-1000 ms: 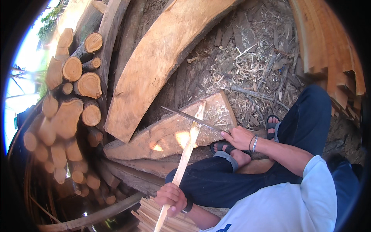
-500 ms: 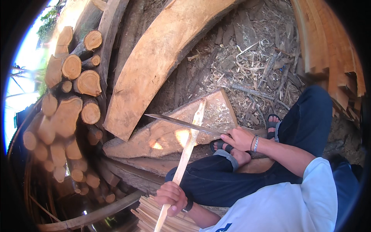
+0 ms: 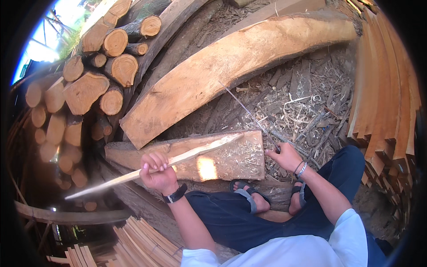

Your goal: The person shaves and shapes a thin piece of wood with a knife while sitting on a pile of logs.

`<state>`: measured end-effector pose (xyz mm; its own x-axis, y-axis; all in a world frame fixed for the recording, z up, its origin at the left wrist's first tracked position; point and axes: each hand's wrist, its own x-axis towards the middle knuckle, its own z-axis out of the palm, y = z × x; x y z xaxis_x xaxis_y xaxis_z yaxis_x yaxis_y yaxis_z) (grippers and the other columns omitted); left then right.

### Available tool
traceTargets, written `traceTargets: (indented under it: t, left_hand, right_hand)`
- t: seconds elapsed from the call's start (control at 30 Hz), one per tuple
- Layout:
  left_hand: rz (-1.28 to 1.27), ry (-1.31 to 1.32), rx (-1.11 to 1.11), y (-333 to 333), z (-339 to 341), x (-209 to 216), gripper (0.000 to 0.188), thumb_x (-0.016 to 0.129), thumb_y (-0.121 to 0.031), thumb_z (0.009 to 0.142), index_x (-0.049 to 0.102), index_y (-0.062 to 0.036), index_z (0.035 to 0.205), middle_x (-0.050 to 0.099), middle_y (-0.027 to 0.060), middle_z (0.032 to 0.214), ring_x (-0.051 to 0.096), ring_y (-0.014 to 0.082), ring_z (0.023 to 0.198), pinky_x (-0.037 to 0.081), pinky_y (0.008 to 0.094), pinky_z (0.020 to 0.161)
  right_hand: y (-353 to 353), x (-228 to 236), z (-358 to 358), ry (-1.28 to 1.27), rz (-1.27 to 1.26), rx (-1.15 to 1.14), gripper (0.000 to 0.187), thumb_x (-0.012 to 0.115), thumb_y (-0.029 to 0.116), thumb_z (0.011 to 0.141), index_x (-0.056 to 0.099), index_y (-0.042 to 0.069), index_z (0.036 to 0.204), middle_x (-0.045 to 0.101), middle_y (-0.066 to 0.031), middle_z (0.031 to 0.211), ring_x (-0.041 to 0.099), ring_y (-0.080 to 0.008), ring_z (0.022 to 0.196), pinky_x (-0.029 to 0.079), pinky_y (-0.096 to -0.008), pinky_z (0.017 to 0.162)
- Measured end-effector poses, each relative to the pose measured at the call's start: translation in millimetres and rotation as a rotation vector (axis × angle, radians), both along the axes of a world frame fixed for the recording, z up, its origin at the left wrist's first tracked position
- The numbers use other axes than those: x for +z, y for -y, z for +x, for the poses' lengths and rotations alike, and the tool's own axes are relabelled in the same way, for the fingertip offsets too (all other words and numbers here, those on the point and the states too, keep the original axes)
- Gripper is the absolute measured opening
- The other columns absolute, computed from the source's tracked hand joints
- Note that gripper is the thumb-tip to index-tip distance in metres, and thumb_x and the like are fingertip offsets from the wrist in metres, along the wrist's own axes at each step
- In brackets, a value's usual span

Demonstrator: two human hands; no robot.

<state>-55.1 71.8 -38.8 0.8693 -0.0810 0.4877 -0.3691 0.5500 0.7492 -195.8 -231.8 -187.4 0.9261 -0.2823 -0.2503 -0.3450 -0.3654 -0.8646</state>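
Observation:
My left hand [image 3: 159,170] is wrapped around a long pale wooden stick [image 3: 198,152]. One end tapers to a point at the lower left, past my wrist; the roughly hewn other end lies over the flat wooden slab [image 3: 235,162]. In my right hand [image 3: 285,158] is the handle of a machete [image 3: 249,113]. Its long thin blade, seen nearly edge-on, points up and left, apart from the stick. Wood chips are scattered on the slab's right part.
Cut logs [image 3: 122,70] are stacked at the left. A long curved slab [image 3: 191,82] lies beyond the work slab, and planks [image 3: 378,84] stand at the right. Shavings [image 3: 307,107] cover the ground. Thin sticks [image 3: 142,242] are piled at the lower left.
My left hand has moved up and left, swinging the stick from steep to nearly level. The machete has come off the stick, its blade now pointing farther up. The view has shifted too.

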Motion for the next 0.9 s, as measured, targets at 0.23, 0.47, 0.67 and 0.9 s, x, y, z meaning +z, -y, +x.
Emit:
traceTargets:
  t: [0.23,0.47,0.67,0.9]
  left_hand:
    - [-0.079,-0.42,0.265,33.6,78.7,-50.4,0.032,0.052,-0.022,0.09,0.038,-0.0125,0.063,0.036,-0.0001,0.055,0.038,0.012,0.05,0.033,0.0275,0.051]
    - [-0.098,-0.455,0.335,47.5,84.8,23.0,0.042,0.053,-0.031,0.093,0.034,-0.0161,0.059,0.029,-0.003,0.051,0.031,0.0101,0.047,0.028,0.0276,0.05]
    - [-0.37,-0.377,0.237,13.4,73.4,52.8,0.044,0.052,-0.036,0.093,0.033,-0.0166,0.058,0.027,-0.0029,0.049,0.028,0.0104,0.047,0.029,0.0278,0.055]
    - [-0.489,-0.505,0.121,21.3,74.7,40.8,0.05,0.048,-0.045,0.096,0.031,-0.0166,0.059,0.027,-0.0024,0.052,0.027,0.0113,0.05,0.03,0.0279,0.058]
  right_hand:
    - [-13.5,-73.4,-9.3,-0.199,-0.261,-0.106,0.038,0.064,0.031,0.074,0.063,-0.007,0.078,0.063,-0.0269,0.069,0.066,-0.04,0.072,0.051,-0.0466,0.072]
    - [-46.0,-144.0,-22.0,-0.275,-0.304,-0.081,0.04,0.065,0.033,0.071,0.064,-0.005,0.085,0.065,-0.0271,0.077,0.066,-0.0415,0.078,0.051,-0.0477,0.076]
    - [-105.3,-185.3,-3.3,-0.228,-0.27,0.015,0.047,0.071,0.032,0.07,0.06,-0.006,0.094,0.066,-0.0278,0.086,0.065,-0.0425,0.083,0.051,-0.0482,0.077]
    - [-110.0,-194.1,4.3,-0.29,-0.295,0.203,0.058,0.073,0.041,0.074,0.056,-0.006,0.104,0.066,-0.0278,0.092,0.065,-0.0418,0.089,0.051,-0.0468,0.082]
